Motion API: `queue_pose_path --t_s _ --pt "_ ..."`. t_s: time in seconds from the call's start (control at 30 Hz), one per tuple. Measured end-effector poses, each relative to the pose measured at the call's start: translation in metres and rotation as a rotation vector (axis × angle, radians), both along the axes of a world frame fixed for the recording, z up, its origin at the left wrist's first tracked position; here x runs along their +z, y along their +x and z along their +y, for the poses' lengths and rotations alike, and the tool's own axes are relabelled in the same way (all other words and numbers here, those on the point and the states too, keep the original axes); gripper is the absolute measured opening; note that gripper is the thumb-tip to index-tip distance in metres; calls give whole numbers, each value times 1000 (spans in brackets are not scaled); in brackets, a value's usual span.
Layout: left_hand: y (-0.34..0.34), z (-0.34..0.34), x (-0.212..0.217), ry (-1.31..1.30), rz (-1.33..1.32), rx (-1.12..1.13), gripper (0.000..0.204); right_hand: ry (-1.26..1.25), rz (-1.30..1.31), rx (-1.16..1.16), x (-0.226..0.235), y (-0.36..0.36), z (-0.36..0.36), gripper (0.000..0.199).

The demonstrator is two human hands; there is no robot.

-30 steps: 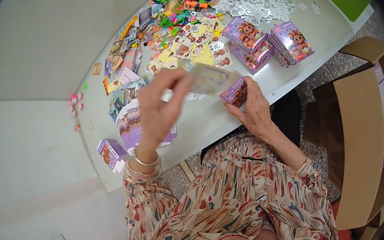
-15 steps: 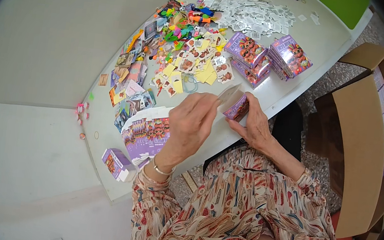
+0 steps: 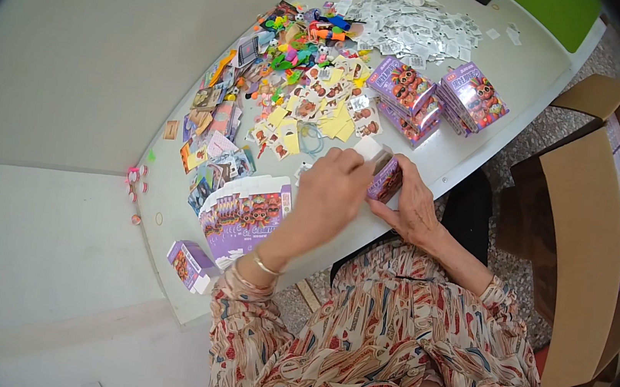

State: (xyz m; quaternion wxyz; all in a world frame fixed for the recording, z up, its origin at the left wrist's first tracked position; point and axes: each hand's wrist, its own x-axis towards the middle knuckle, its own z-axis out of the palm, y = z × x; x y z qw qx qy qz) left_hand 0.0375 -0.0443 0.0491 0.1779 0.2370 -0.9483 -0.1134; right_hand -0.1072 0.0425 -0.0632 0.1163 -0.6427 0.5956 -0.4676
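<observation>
A small purple carton (image 3: 386, 181) with printed cartoon figures is gripped in my right hand (image 3: 415, 206), its fingers and thumb on either side. Its white flap (image 3: 371, 151) stands raised at the open end. Curled at that end, my left hand (image 3: 327, 199) has its fingers closed; what they pinch, if anything, is hidden behind them. Flat purple cartons (image 3: 245, 216) lie fanned under and beside my left forearm. A folded-up purple carton (image 3: 191, 265) sits at the table's left end.
Finished-looking cartons (image 3: 473, 97) stand stacked at the right. Behind lie small white packets (image 3: 415, 28), colourful little toys (image 3: 288, 55), yellow sticker cards (image 3: 334, 119) and assorted cards (image 3: 215, 116). A large brown cardboard box (image 3: 572, 264), holding rows of cartons, stands right of the table.
My left hand has moved slightly right, closer to the carton's open end. The thin sheet seen at its fingers is no longer distinct, and a white flap now shows there.
</observation>
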Motion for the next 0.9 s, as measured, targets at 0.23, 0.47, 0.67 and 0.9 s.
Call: queue_pose_path --t_s 0.23,0.47,0.67,0.9 --pt "40 -183 -35 211 212 505 20 61 -58 -14 -5 -2 -8 80" --pt "19 -235 -102 -150 72 437 17 37 -20 -45 -9 0 -7 81" --pt "42 -245 -97 -209 133 429 13 20 -22 -31 -8 2 -7 82" --pt "12 -159 -13 595 504 326 16 32 -28 -74 -10 -8 -6 82"
